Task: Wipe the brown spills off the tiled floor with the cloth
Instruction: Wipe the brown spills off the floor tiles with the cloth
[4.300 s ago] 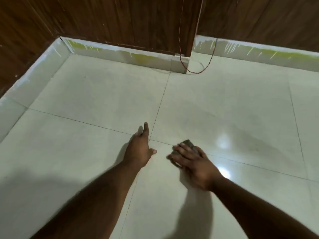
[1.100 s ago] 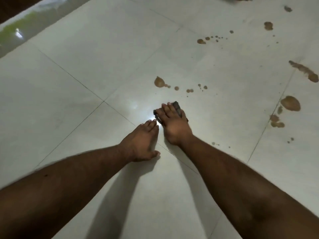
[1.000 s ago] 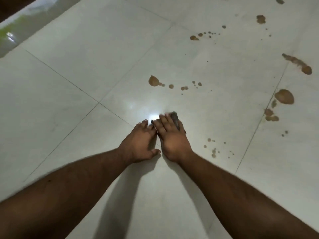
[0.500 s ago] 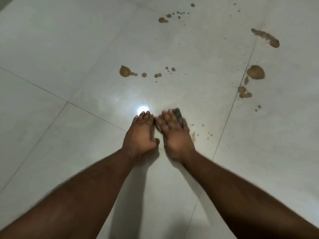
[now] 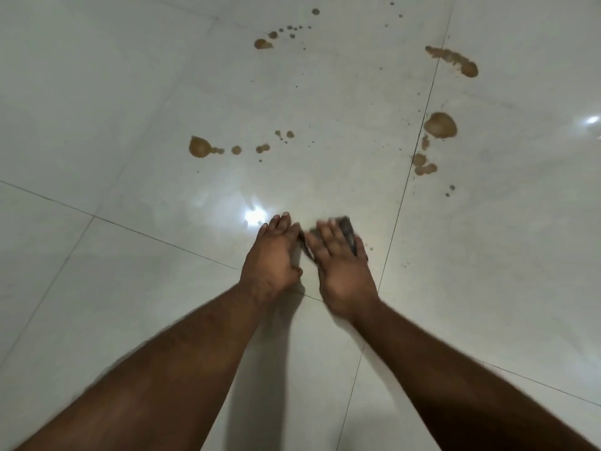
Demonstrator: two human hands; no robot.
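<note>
Cloth pinned flat, first spots cleared, big spills waiting

Your right hand (image 5: 341,265) presses the dark cloth (image 5: 347,234) flat under straight fingers so it drags evenly across the tiled floor (image 5: 130,92); your left hand (image 5: 271,255) rests just beside the cloth, fingers straight, bracing you. The small spots right of the cloth half a second ago are mostly gone. The brown spills (image 5: 439,124) lie well beyond the cloth.
</note>
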